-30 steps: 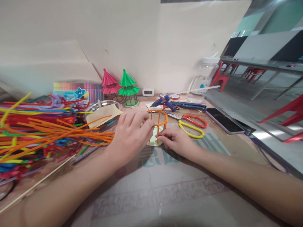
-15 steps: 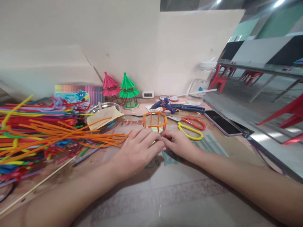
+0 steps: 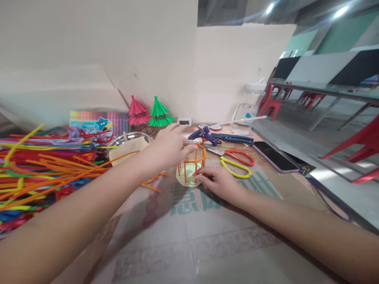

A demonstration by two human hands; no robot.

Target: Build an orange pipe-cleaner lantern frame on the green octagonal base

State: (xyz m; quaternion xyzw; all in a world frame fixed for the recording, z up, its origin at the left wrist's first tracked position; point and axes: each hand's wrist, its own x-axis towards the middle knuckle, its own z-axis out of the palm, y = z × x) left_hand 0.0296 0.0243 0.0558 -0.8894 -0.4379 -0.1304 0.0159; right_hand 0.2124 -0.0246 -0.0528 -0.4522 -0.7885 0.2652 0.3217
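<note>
An orange pipe-cleaner frame [image 3: 194, 161], an open ring on thin posts, stands upright on a pale many-sided base [image 3: 189, 179]. At its near right post, my right hand [image 3: 220, 183] has thumb and fingertips pinched. My left hand [image 3: 170, 146] reaches across the frame's left and upper side, fingers stretched forward and thumb apart, with nothing visible in it. Just beyond its fingers lies a blue glue gun [image 3: 204, 134]. The left hand hides part of the ring; whether it touches the frame I cannot tell.
Colourful pipe cleaners [image 3: 53, 169] heap on the left beside a metal bowl [image 3: 118, 140]. Pink [image 3: 137, 112] and green [image 3: 160, 112] tower-like crafts stand behind. Scissors [image 3: 235, 157], a phone [image 3: 275, 156] and a clear bottle [image 3: 250, 106] lie or stand to the right.
My left hand has left the near side of the frame and moved forward and up over it, exposing more of the frame and base. My right hand stays at the frame's right side.
</note>
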